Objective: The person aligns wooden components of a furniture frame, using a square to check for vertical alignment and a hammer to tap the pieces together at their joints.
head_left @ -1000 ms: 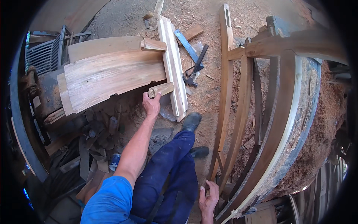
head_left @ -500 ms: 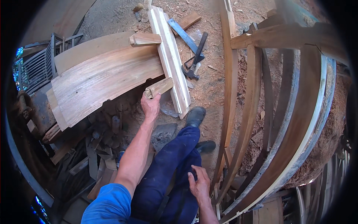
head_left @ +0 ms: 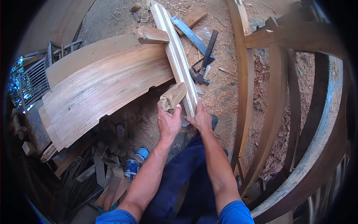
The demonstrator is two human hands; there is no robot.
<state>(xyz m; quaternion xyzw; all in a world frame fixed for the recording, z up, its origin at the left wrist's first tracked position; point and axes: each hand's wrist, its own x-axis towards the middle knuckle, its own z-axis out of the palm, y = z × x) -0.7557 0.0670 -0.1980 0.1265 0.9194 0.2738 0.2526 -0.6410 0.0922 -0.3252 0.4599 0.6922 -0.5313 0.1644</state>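
A long pale wooden piece with grooved edges lies slanting at the upper middle, two short wooden arms jutting from its left side. My left hand is closed around the free end of the nearer arm, the thumb along its side. At the near end of the long piece, my right hand grips it, thumb on the left edge and fingers partly hidden on the right. The farther arm rests over a wide wooden board.
A claw hammer, a blue flat metal bar and a wood offcut lie on the shaving-strewn ground. Tall curved wooden framing stands at right. Blue cans and scrap wood sit lower left, near a metal rack.
My right hand has come up from beside my leg to the long piece's near end. My left hand still holds the nearer arm. My view has shifted, showing the blue cans.
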